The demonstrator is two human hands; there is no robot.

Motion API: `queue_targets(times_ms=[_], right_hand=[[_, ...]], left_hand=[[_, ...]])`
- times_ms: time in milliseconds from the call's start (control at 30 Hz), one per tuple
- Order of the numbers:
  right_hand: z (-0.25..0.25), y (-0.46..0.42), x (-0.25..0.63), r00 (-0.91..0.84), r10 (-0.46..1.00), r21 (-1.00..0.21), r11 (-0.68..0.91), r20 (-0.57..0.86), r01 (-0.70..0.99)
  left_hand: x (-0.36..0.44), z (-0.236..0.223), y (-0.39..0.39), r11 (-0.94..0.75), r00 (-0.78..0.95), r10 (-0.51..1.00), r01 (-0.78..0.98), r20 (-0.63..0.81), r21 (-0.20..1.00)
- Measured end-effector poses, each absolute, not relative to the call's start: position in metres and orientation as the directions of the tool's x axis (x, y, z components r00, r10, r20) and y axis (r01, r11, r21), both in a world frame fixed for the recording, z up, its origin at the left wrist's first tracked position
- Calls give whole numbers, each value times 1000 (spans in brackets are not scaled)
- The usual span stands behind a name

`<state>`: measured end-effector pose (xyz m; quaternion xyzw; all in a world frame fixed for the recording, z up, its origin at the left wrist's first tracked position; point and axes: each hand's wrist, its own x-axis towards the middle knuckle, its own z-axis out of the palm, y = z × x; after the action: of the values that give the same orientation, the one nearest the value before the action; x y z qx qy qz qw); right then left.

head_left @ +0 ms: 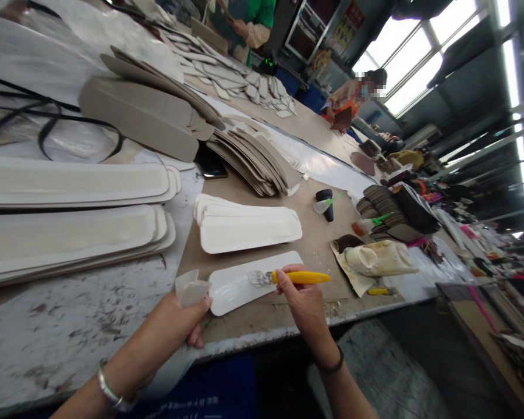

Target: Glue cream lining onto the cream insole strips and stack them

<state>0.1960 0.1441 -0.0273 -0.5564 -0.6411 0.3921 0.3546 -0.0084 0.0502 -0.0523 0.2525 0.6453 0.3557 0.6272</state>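
Observation:
My right hand [303,297] is closed round a yellow-handled brush [297,277], whose clear bristles rest on a white elongated flat piece [240,285] lying near the table's front edge. My left hand [187,317] pinches a small whitish folded piece [190,288] at the left end of that flat piece. Just behind lies a stack of similar white pieces [248,227].
Long cream strips [70,233] and grey-brown piece stacks [253,157] fill the left and middle of the table [48,337]. A phone [209,166], small glue bottles [325,205], a stained glue container [379,259]. Two other people work at the far end.

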Motion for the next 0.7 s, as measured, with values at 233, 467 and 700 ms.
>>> queue_targets(times_ms=[233,467,700], right_hand=[[-36,167,246,-94,949,-677,282,301,680],[-29,177,262,-185,851,-432,423,492,796],[-28,172,263,-334,786,-309,538,519,785]], left_hand=[[-8,-58,48,605,-137,784,-52,-606,795],[-22,-81,46,641,7,764,107,-645,760],[-23,-85,42,638,-10,766,128,-642,759]])
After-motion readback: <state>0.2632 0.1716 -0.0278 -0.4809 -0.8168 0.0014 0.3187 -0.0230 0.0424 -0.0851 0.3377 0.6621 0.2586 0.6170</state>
